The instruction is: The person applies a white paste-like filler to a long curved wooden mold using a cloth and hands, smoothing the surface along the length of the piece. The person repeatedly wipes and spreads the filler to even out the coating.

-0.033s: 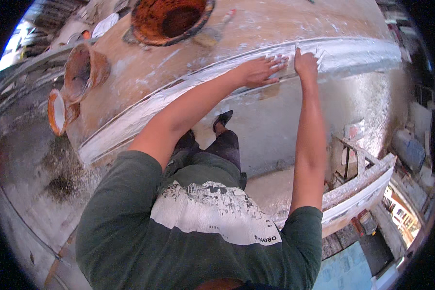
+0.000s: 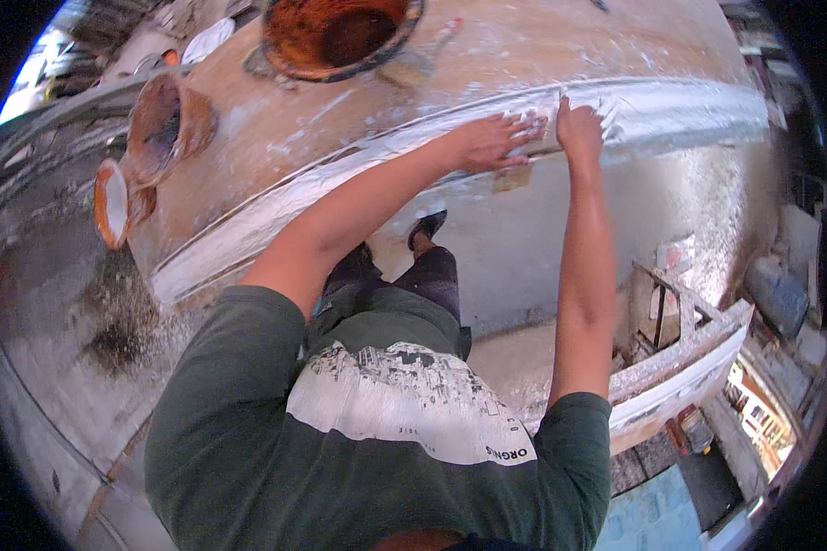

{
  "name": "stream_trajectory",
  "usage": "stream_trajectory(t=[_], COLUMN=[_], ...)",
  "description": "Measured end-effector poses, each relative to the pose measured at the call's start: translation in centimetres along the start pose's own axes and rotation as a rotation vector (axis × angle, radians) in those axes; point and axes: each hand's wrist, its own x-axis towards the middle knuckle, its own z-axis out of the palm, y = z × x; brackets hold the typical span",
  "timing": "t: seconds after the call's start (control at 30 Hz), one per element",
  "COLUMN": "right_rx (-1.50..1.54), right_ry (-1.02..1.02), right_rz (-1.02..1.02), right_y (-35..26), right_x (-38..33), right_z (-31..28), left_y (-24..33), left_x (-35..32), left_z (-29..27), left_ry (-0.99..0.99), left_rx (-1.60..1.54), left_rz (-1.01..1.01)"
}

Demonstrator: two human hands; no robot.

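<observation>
A long white strip, wet-looking and plaster-like, runs along the near edge of a brown, white-smeared tabletop. My left hand lies over this strip with its fingers apart and pointing right, white stuff on the fingertips. Just right of it, my right hand rests on the strip, thumb stretched away from me. Its other fingers are coated in white and partly hard to make out; I see no tool in either hand. A greyish patch shows between the two hands.
A large brown basin with a dark rim stands at the far side. Two smaller pots are at the left, a rough one and one with white inside. A white-edged frame stands lower right, near a blue barrel.
The whole view has shifted slightly. Both hands stay in the same place on the white strip.
</observation>
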Motion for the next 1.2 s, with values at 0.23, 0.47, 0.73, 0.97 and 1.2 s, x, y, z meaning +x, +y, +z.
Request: stream_trajectory(t=[0.23,0.47,0.73,0.97,1.2], right_rx=[-0.181,-0.049,0.134,0.067,0.183], right_ry=[0.052,-0.429,-0.414,-0.364,-0.072], right_rz=[-0.205,-0.396,-0.764,-0.312,0.001], right_y=[-7.3,-22.9,-32.1,-31.1,-16.3], right_x=[-14.3,-33.3,-44.5,-39.6,-19.7], right_z=[11.3,8.0,13.0,13.7,7.9], left_y=[-0.5,1.6,0.1,-1.7,-1.4], left_x=[-20.4,-38.6,-52.2,-52.1,-44.0], left_z=[-3.1,-13.8,-18.1,-17.2,-16.2], left_ry=[-0.121,-0.303,-0.348,-0.414,-0.289], left_rx=[-0.033,-0.183,0.002,-0.132,-0.203], left_rz=[-0.103,-0.325,-0.379,-0.319,-0.223])
